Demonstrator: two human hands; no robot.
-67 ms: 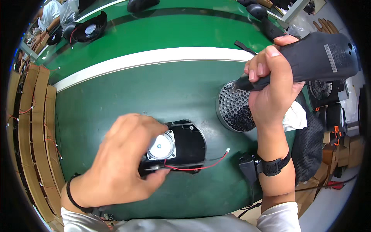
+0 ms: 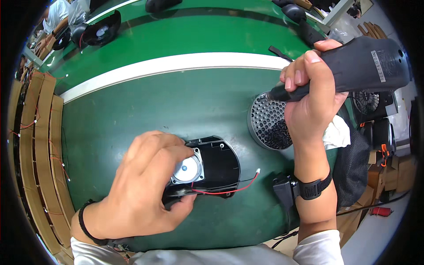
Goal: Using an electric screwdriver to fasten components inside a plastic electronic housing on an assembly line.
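Note:
My left hand (image 2: 145, 185) is closed round the left end of a black plastic housing (image 2: 221, 163) on the green work mat. Inside the housing sits a round silver speaker (image 2: 186, 170) in a square frame, partly covered by my fingers. From it a red and black wire (image 2: 234, 191) runs out to the right, ending in a small white plug. My right hand (image 2: 311, 84) is wrapped round a black electric screwdriver (image 2: 362, 66). Its tip points down at the far left of a round dish (image 2: 265, 117) with a perforated plate, where many small black screws (image 2: 278, 136) lie heaped.
Cardboard strips (image 2: 39, 154) with wires line the left side. Beyond a white rail (image 2: 176, 63) lies a bright green belt (image 2: 198, 35) with black housings (image 2: 104, 31). Right of the dish are a white cloth (image 2: 338, 132) and a black mesh bag (image 2: 353, 172). Another person (image 2: 55, 20) is at far left.
My left hand and the housing with its speaker have shifted slightly to the right, and the fingers have moved a little over the speaker's edge. The screwdriver has hardly moved.

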